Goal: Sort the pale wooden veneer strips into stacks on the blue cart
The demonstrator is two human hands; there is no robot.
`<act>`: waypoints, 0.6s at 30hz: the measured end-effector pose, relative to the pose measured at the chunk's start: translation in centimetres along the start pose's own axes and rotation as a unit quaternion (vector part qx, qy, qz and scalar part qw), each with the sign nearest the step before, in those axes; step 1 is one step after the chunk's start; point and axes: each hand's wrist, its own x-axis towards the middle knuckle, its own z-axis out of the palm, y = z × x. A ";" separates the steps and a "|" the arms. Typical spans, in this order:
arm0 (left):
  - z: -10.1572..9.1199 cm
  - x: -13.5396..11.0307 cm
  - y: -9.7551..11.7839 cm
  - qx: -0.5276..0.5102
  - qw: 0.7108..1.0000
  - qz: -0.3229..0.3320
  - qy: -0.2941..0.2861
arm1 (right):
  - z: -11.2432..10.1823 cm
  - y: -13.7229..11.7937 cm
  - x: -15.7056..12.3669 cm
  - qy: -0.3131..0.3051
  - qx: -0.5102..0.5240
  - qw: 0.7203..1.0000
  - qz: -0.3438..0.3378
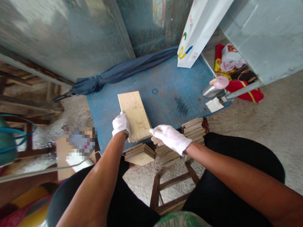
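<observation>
left hand (120,123) in a white cotton glove (121,126) is closed on the near edge of a short stack of beige tiles (134,116), holding it tilted over a blue painted board (180,82). whether the stack's lower end rests on the board cannot be told. the edge grip appears to leave the veined top face open to view. right hand (170,138), also gloved, is not clenched: its fingers (157,130) lie extended against the stack's right edge, seemingly to steady it rather than bear its weight. the cotton likely guards the skin from tile edges. three further tile piles (167,154) sit along the board's near edge, probably placed there for easy reach, above a wooden stool (175,181). farther off — a folded navy umbrella (123,69) and a white paper bag (196,34) lie against the far side, apart from the tiles.
</observation>
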 end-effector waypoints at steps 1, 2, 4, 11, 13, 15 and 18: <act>0.0 -0.1 0.0 -0.010 1.000 -0.011 -0.003 | 0.0 -0.1 0.0 0.000 -0.006 1.000 -0.005; 0.0 -0.2 0.1 -0.021 1.000 -0.020 -0.005 | 0.0 -0.2 -0.1 -0.001 -0.011 1.000 -0.006; 0.0 -0.4 0.1 -0.038 0.999 -0.031 -0.004 | 0.0 -0.5 -0.2 -0.005 -0.016 1.000 -0.003; 1.1 -0.5 -0.8 -0.060 0.998 -0.016 0.013 | 0.1 -0.7 -0.3 -0.008 -0.023 1.000 0.006; 1.2 -0.6 -1.1 -0.045 0.999 -0.003 0.017 | 0.1 -0.4 -0.2 -0.008 -0.028 1.000 0.001; 1.1 -0.9 -1.3 -0.020 0.999 0.012 0.023 | 0.1 -0.2 -0.1 -0.005 -0.031 1.000 -0.005; 0.8 -1.8 -1.1 0.019 0.998 0.038 0.039 | 0.2 -0.1 0.0 -0.003 -0.035 0.999 -0.013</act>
